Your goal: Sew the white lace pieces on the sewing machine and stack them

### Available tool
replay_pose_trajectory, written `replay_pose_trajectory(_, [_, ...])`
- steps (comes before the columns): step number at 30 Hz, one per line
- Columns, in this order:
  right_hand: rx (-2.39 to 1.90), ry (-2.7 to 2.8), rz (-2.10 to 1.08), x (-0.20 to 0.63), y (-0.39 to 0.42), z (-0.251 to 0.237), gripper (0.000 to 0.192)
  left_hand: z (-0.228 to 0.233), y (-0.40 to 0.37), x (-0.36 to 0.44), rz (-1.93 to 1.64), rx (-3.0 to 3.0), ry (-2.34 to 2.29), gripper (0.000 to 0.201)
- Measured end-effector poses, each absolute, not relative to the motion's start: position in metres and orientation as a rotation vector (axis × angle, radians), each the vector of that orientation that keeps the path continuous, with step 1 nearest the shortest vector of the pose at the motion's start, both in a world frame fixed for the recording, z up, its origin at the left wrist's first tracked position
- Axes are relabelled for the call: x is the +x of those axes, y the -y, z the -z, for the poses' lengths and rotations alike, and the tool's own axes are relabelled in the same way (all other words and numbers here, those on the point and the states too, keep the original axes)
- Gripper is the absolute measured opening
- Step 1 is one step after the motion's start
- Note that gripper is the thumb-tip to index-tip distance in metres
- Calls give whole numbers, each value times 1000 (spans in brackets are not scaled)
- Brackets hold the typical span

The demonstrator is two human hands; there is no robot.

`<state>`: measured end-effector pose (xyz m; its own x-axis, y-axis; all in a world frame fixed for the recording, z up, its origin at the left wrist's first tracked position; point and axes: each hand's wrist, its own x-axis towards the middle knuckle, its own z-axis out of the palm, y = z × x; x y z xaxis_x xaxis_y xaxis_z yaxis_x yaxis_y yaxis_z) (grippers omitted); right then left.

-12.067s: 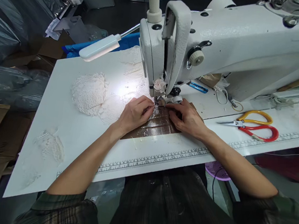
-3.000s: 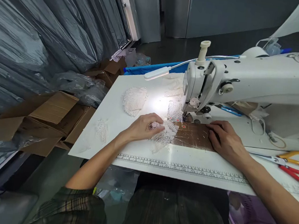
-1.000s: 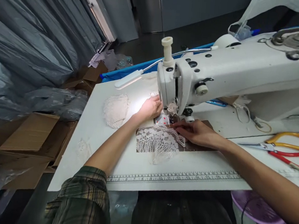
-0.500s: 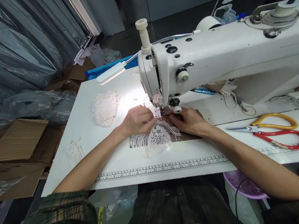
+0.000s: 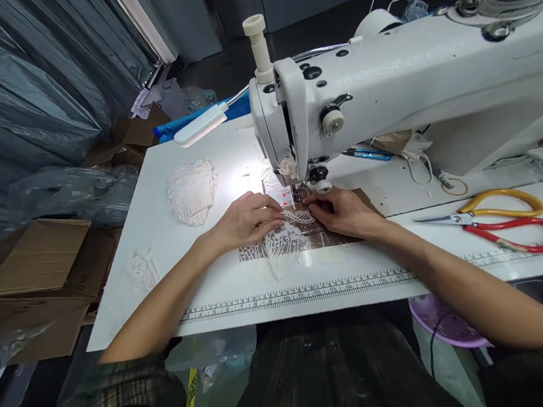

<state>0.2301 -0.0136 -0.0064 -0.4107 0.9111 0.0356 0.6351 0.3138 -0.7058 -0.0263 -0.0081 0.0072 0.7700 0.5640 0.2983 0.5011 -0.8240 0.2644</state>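
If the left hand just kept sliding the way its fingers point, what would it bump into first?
Most likely the right hand: the left hand lies flat on the lace with its fingers aimed rightward at it. The presser foot sits slightly further back, though depth is hard to judge.

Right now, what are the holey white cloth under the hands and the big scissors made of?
The white cloth looks like lace: thin thread with open patterned holes. The scissors seem to have shiny grey metal blades, with glossy red and yellow handles, probably plastic or a coating.
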Motion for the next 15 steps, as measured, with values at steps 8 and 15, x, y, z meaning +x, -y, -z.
replay_pose_trajectory(8, [-1355,2154,-841,230,13,3,32,13,-9,-24,-643,2232,-924,12])
replay_pose_trajectory(15, [-1149,2199,-744,231,19,4,34,-9,3,-16,-489,2449,-938,16])
